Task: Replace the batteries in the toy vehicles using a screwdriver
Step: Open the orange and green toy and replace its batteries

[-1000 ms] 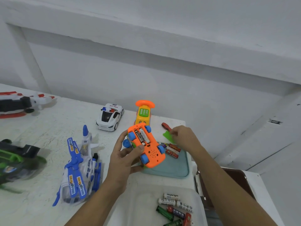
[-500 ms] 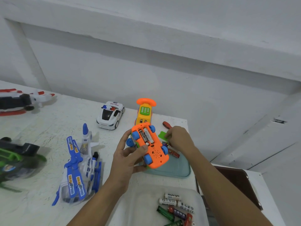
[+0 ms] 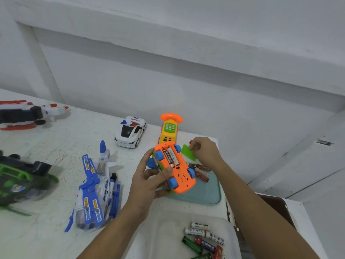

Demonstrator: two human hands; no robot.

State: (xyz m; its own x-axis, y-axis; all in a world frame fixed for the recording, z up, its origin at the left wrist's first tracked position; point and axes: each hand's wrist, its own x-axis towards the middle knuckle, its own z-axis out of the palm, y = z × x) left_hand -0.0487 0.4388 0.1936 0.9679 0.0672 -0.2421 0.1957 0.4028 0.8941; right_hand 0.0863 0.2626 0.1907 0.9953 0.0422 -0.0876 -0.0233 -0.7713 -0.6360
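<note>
An orange plastic toy car (image 3: pixel 180 176) with blue wheels sits belly-up and tilted at the centre of the frame, gripped by the left hand (image 3: pixel 149 182). Its battery bay is uncovered and shows two dark cylindrical batteries (image 3: pixel 170 156) lying side by side. Just to its upper right, the flat green plastic battery cover (image 3: pixel 187 153) is pinched in the right hand (image 3: pixel 204 151). Red-labelled loose batteries (image 3: pixel 201 173) lie right of the car on a pale teal tray (image 3: pixel 205 195), and more assorted batteries (image 3: pixel 203 240) lie in a white tub (image 3: pixel 168 230) at lower right.
</note>
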